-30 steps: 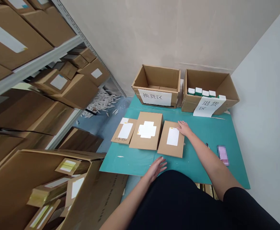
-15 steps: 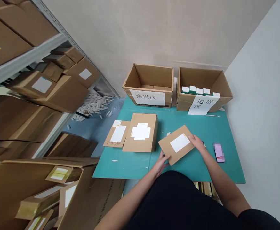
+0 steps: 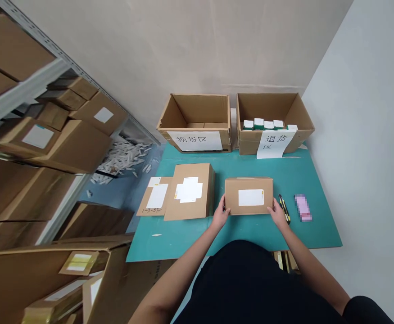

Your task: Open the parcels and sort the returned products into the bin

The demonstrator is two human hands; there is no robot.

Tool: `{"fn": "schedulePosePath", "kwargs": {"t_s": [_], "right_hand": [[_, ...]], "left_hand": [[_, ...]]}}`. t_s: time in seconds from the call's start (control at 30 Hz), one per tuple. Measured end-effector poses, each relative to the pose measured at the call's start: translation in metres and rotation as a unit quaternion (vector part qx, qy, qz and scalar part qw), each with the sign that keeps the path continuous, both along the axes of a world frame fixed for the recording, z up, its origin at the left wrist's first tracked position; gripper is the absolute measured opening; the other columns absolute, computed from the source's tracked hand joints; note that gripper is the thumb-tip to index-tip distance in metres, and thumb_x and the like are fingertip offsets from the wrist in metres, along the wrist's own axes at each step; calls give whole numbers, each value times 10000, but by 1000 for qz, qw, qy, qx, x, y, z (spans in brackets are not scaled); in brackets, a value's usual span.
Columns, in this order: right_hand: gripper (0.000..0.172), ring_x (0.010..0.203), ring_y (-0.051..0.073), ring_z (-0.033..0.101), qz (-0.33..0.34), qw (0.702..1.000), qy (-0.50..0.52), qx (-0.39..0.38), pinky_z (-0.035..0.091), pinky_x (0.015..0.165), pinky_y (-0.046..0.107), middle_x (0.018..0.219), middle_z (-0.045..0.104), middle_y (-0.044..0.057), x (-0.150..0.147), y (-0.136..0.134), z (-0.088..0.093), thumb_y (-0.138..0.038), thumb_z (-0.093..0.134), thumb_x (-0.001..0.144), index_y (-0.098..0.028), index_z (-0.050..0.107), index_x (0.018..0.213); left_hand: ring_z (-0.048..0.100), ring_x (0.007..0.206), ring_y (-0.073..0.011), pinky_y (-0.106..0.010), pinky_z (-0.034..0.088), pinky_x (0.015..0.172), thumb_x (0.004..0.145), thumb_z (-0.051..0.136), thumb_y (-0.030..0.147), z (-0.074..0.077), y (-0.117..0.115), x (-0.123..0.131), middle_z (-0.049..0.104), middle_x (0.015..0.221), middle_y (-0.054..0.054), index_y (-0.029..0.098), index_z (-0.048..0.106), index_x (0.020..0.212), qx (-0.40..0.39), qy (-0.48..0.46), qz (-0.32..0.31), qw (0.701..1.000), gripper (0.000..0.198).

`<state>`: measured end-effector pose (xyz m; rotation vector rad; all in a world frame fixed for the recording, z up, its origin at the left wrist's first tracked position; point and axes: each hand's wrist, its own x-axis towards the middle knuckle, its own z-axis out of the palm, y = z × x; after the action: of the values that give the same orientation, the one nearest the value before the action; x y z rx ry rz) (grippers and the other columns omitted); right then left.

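Observation:
A small brown cardboard parcel [image 3: 249,196] with a white label lies flat on the green table [image 3: 237,234], its long side facing me. My left hand [image 3: 221,215] grips its near left corner and my right hand [image 3: 279,213] grips its near right corner, fingers curled on the edges. To its left sit a larger labelled box [image 3: 190,191] and a flat labelled parcel [image 3: 154,197].
A yellow-black utility knife [image 3: 284,208] and a pink blurred item [image 3: 303,207] lie right of the parcel. Two open cartons with paper signs stand at the back: one nearly empty [image 3: 197,119], one holding several green-white packs [image 3: 273,119]. Shelves of boxes [image 3: 48,126] fill the left.
The parcel was lifted from beside the larger box, turned from tilted to square, and set in front of me. My left hand came off the table edge onto it.

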<state>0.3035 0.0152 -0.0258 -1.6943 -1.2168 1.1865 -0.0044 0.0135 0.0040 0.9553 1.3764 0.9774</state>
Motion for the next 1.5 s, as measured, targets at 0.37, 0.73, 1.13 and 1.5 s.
{"fn": "schedulePosePath", "kwargs": {"t_s": [0.37, 0.73, 1.13, 1.5], "right_hand": [[841, 1370, 321, 535, -59, 994, 77, -54, 473, 1101, 504, 1478, 566, 155, 9, -67, -12, -806, 526, 790, -235, 571, 1405], [708, 1001, 316, 756, -21, 975, 141, -172, 613, 810, 469, 1041, 794, 143, 20, -46, 11, -796, 475, 835, -225, 736, 1162], [655, 1215, 332, 651, -15, 994, 97, -45, 508, 1056, 491, 1298, 708, 89, 12, -18, 30, -644, 651, 805, -265, 649, 1340], [675, 1125, 301, 696, -10, 992, 95, -81, 575, 908, 445, 1270, 725, 103, 22, 31, 29, -756, 477, 860, -249, 692, 1251]], "left_hand": [[462, 1417, -332, -442, 438, 1118, 745, 780, 517, 3, -66, -23, 513, 1510, -166, 217, 537, 1376, -83, -73, 13, 994, 740], [592, 1270, -340, -439, 509, 1003, 812, 649, 688, 17, -50, -23, 654, 1364, -126, 244, 668, 1263, -204, -12, 2, 979, 633], [590, 1285, -303, -424, 442, 1117, 765, 778, 474, 16, -25, 0, 653, 1373, -99, 221, 611, 1337, -83, -54, 10, 995, 648], [556, 1320, -296, -381, 499, 1011, 849, 685, 521, 17, 16, -13, 577, 1459, -121, 241, 579, 1370, -132, -40, 28, 990, 601]]}}
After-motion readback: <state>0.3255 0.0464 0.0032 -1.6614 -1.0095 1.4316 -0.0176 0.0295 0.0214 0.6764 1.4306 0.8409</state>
